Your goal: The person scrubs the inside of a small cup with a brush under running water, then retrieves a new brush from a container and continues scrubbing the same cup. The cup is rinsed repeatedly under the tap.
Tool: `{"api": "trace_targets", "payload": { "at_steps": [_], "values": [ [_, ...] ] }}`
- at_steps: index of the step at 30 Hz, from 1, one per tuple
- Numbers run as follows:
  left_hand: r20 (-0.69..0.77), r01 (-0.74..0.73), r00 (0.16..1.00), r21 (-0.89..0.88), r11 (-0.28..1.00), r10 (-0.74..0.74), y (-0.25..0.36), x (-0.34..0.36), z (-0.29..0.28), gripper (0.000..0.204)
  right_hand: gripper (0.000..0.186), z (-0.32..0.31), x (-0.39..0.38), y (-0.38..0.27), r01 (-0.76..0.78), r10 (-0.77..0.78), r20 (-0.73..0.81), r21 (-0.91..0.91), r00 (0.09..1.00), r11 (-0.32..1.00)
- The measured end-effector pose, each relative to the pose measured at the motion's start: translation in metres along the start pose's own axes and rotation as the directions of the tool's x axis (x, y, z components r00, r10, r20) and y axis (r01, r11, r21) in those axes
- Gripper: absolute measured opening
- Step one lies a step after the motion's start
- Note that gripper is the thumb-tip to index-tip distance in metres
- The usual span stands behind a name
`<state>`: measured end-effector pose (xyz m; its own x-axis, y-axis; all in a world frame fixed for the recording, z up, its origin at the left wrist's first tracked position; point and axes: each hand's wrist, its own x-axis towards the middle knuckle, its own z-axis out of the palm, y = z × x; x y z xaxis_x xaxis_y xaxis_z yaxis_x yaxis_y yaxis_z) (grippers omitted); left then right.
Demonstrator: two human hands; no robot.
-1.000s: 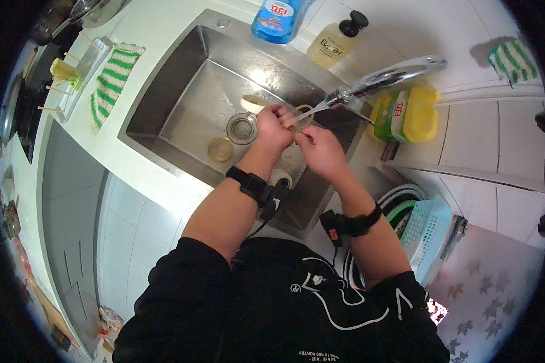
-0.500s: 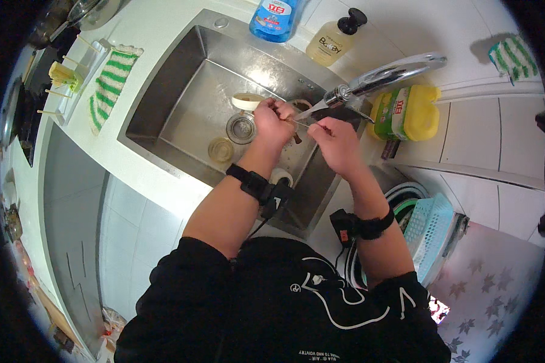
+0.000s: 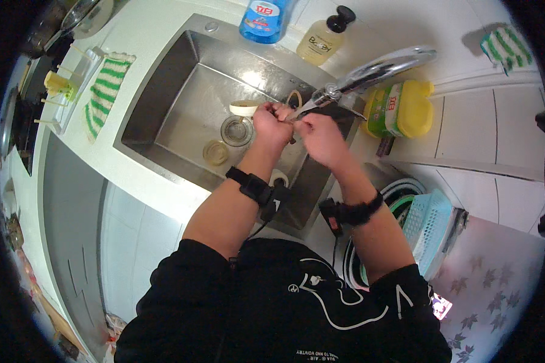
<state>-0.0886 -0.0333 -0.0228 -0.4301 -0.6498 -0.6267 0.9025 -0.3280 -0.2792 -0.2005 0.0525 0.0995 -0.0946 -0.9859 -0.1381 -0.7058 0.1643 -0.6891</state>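
Both hands are over the metal sink (image 3: 194,78), close together in the water (image 3: 305,111) running from the chrome faucet (image 3: 378,68). My left hand (image 3: 274,127) is closed, its fingertips pinching something small that I cannot make out. Almost touching it, my right hand (image 3: 322,139) is closed too, fingers pinched at the same spot; what they hold is hidden. In the sink beside my left hand lie a cream-coloured round piece (image 3: 243,109), the drain strainer (image 3: 237,131) and a clear round dish or lid (image 3: 215,152). A brownish curved thing (image 3: 295,97) shows behind the hands, partly hidden.
Behind the sink stand a blue bottle (image 3: 263,23), a pump bottle (image 3: 321,45) and a yellow jug (image 3: 415,112). A green-striped cloth (image 3: 108,91) lies on the left counter. A light-blue basket (image 3: 431,224) stands at the right. A white round thing (image 3: 278,176) sits beneath my left wrist.
My right hand has moved left, closing the gap to my left hand. A thin strand seen between the hands earlier is no longer visible. The whole view has shifted slightly.
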Motion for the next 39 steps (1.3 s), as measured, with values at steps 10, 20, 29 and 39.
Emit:
{"api": "trace_targets", "payload": {
  "at_steps": [10, 20, 29, 39],
  "values": [
    [-0.086, 0.08, 0.994, 0.086, 0.993, -0.073, -0.005, -0.008, 0.008, 0.022, 0.032, 0.006, 0.001, -0.005, -0.094, 0.094, -0.027, -0.003, 0.995, 0.996],
    [-0.099, 0.052, 0.994, 0.163, 0.985, -0.036, 0.0, -0.005, 0.007, 0.022, 0.028, 0.01, 0.004, -0.003, 0.009, -0.009, -0.015, -0.012, 1.0, 1.0],
    [-0.06, 0.045, 0.997, 0.088, 0.995, -0.039, 0.004, -0.014, 0.015, 0.025, 0.021, 0.026, -0.002, 0.012, 0.0, -0.003, 0.01, 0.345, 1.0, 0.939],
    [-0.071, 0.033, 0.997, 0.14, 0.99, -0.023, 0.001, -0.014, 0.016, 0.027, 0.016, 0.012, -0.001, 0.012, -0.088, 0.084, 0.026, 0.292, 0.996, 0.952]
  ]
}}
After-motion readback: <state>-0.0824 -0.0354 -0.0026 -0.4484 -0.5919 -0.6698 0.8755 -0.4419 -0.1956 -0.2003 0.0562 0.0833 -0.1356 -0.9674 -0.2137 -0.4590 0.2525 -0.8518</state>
